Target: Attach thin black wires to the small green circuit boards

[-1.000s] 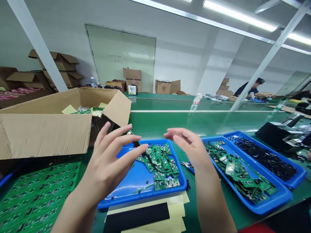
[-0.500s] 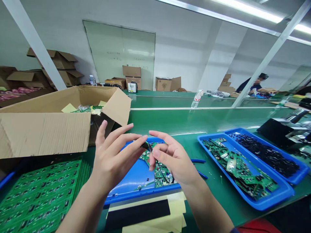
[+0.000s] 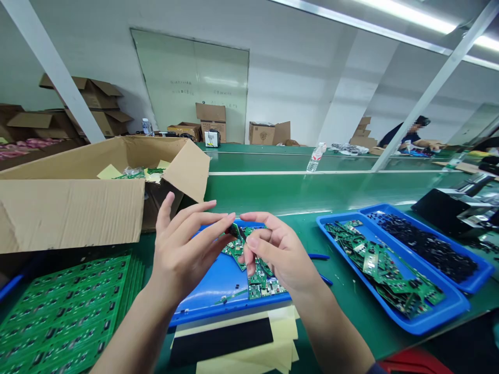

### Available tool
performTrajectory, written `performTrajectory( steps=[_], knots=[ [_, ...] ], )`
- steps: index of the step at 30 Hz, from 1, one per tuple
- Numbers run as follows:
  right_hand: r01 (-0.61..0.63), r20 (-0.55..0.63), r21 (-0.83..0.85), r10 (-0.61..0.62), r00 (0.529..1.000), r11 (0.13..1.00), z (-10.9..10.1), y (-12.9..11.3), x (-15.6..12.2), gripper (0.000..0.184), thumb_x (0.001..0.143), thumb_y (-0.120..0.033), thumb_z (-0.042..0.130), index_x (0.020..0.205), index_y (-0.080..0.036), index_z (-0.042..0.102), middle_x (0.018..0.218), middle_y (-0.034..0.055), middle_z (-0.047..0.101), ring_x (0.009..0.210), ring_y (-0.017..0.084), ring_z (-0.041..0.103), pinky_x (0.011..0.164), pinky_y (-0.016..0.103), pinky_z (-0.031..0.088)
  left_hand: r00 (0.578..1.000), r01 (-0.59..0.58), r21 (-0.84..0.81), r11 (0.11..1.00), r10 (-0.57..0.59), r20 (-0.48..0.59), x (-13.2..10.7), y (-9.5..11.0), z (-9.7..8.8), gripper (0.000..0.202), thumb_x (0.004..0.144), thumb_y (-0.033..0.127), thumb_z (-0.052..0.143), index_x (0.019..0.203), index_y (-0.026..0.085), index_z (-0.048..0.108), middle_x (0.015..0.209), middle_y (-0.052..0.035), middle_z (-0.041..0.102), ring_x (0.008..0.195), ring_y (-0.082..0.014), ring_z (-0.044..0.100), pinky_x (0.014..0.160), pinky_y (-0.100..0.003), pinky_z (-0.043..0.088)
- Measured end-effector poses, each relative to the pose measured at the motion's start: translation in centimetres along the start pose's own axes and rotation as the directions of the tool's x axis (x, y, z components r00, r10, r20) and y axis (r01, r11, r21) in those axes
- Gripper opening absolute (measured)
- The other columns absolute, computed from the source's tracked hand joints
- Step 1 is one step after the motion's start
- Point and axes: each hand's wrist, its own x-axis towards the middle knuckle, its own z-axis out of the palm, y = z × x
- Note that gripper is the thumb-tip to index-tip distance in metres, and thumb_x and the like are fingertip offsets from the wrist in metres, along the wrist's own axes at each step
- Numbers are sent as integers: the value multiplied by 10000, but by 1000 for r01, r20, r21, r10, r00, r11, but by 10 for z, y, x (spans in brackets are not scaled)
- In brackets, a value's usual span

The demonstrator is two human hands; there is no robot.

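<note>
My left hand (image 3: 183,252) is raised over a blue tray (image 3: 206,293), its thumb and index finger closed on a small green circuit board (image 3: 234,230) with dark parts. My right hand (image 3: 283,254) pinches a thin black piece (image 3: 242,236) against the board's right side; its exact kind is hidden by the fingers. Several small green circuit boards (image 3: 257,291) lie in the right part of the tray below. Two blue handles (image 3: 319,256) of a tool show to the right, partly covered by my right wrist.
Panels of green circuit boards (image 3: 66,311) stand stacked at left, below a large cardboard box (image 3: 70,213). At right are a blue tray of boards (image 3: 421,328) and another of small black parts (image 3: 429,249). Yellow paper sheets (image 3: 249,358) lie in front. A bottle (image 3: 316,157) stands farther back.
Both hands stay nearly in place, the fingertips shifting slightly at the board. The thin dark line hanging below my right fingers earlier no longer shows. The view has moved slightly.
</note>
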Motion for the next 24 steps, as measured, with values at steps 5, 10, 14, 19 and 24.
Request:
performTrajectory(
  steps=[5,10,14,19,24],
  knots=[
    [-39,48,49,36,998,998,-2,1,1,279,784,-196,623,1049,-166,543,553,-71,634,436,55,578,562,219,513,1000,-19,-36,999,19,14,-1,0,0,333,772,157,645,1066,290,562,871,-11,702,979,-224,629,1064,-585,240],
    [-106,101,131,93,990,986,-3,2,5,287,746,-225,674,1001,-167,556,513,-79,626,407,49,571,598,221,534,999,-7,-113,994,12,43,0,1,0,313,788,173,634,1072,278,556,867,-13,692,970,-223,633,1050,-599,250],
    [-91,23,71,90,996,993,-1,0,3,220,719,-281,710,854,-166,581,559,-41,663,428,75,601,525,214,518,999,13,-144,989,-7,43,1,3,0,316,798,198,629,1095,278,554,841,-6,681,948,-216,638,1049,-587,261],
    [-71,-79,-39,68,995,997,0,1,4,238,649,-318,762,661,-148,597,536,-25,644,433,78,592,450,188,479,998,60,-176,983,-60,4,1,3,-3,323,805,256,623,1121,260,560,812,-10,662,909,-213,646,1038,-550,322],
    [-61,-46,-8,60,997,998,-2,4,6,278,700,-432,696,742,-165,633,487,-46,586,413,71,547,400,179,435,999,42,-147,988,-40,19,0,0,-6,337,786,237,646,1113,255,564,802,-2,652,900,-205,641,1032,-544,333]
  ],
)
